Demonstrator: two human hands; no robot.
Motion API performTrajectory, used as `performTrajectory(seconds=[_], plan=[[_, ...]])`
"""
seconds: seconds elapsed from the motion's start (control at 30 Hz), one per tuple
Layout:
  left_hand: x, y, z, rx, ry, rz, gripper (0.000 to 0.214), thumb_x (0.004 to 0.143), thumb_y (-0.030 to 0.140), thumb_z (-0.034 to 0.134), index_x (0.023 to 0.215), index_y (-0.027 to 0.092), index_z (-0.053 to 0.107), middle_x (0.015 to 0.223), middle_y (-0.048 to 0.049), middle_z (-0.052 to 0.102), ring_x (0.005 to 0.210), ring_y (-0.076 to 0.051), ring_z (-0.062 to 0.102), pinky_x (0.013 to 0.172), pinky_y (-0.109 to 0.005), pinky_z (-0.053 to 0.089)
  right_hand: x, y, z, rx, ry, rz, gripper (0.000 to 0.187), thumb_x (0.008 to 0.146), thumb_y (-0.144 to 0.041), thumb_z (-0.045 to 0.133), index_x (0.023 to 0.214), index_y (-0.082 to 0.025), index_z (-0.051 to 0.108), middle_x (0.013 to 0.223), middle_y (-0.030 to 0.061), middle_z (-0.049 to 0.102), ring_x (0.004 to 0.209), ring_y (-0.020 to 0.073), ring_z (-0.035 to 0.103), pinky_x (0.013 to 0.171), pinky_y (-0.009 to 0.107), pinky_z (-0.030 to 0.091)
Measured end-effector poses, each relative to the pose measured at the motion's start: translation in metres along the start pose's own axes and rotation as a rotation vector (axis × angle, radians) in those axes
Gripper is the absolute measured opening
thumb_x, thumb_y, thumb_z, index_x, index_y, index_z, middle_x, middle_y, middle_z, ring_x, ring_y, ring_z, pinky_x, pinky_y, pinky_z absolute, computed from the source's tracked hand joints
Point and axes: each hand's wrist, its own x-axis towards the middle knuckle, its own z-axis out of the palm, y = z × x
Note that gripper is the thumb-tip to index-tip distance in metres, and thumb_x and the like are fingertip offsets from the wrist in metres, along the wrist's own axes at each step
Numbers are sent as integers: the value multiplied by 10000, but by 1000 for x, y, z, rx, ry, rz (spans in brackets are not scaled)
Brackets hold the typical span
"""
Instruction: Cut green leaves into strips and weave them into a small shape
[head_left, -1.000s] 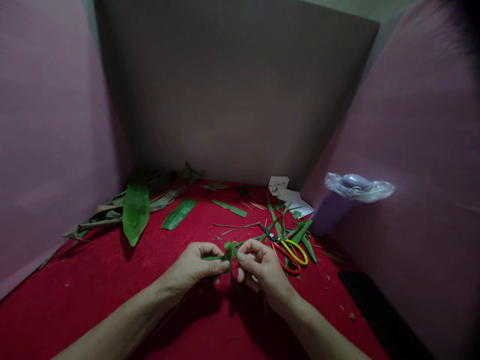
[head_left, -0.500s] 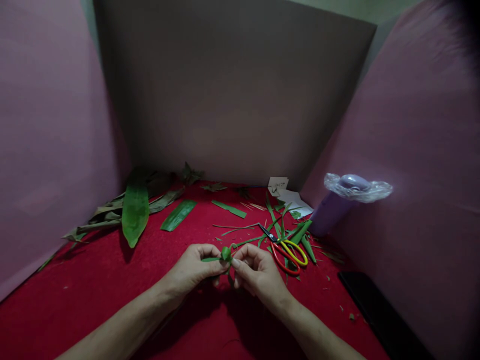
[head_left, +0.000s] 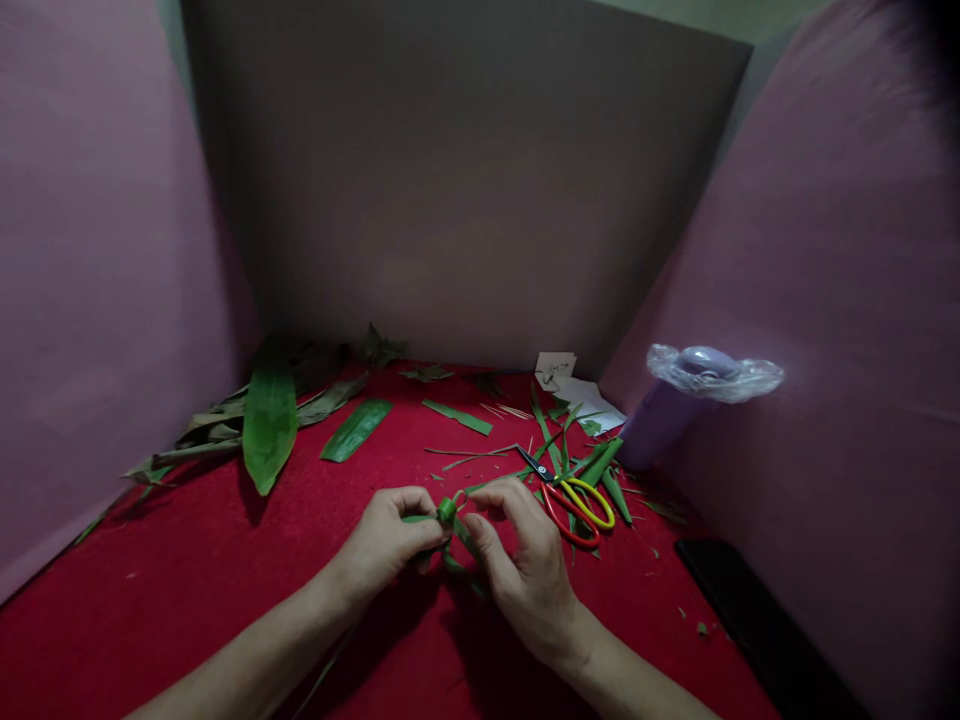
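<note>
My left hand is closed, thumb against fingers, pinching a green leaf strip that is rolled into a small curl at the fingertips. Strip ends hang below the curl, and a thin tail trails under my left wrist. Just right of the curl is my right hand, its thumb and forefinger apart. The forefinger lies near a thin loop sticking out of the curl; whether it touches is unclear. My right hand's lower fingers are partly hidden. Scissors with one red and one yellow handle lie beyond my right hand, partly open.
Red cloth covers the table. A broad green leaf and dried leaves lie left; a cut leaf piece lies nearer the middle. Leaf scraps, white paper, a purple bottle with clear plastic, and a black slab are right.
My right thumb and forefinger have parted from the leaf curl, and the right hand has opened slightly. The curl in my left hand has tilted and shifted a little left.
</note>
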Motion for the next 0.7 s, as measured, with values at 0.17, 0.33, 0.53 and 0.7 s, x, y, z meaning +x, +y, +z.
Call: performTrajectory(seconds=[0.17,0.33,0.53,0.7], plan=[[-2,-5,4,51,-31,50,171,613,227,633,547,163,490,424,48,525,363,-74,432,405,-199,334,-3,-2,1,-34,-30,-130,275,816,-153,514,1086,-203,506,1001,81,554,930,216,503,814,367,405],[-3,-4,4,39,-76,69,149,628,230,631,574,159,512,419,43,534,381,-86,454,422,-202,332,-2,-1,1,14,-48,-80,149,833,-132,487,942,-208,556,877,57,589,829,199,519,745,345,401],[-4,0,-1,23,-118,74,223,646,318,670,615,142,537,428,39,535,397,-77,439,429,-195,295,2,0,0,125,30,96,84,842,-165,503,886,-196,566,801,24,569,745,155,522,681,273,406],[-2,-2,-5,35,-119,85,256,639,352,690,627,136,552,449,42,526,410,-77,438,439,-198,292,3,3,1,217,21,195,74,852,-204,498,849,-192,570,779,14,573,734,150,532,685,255,411]])
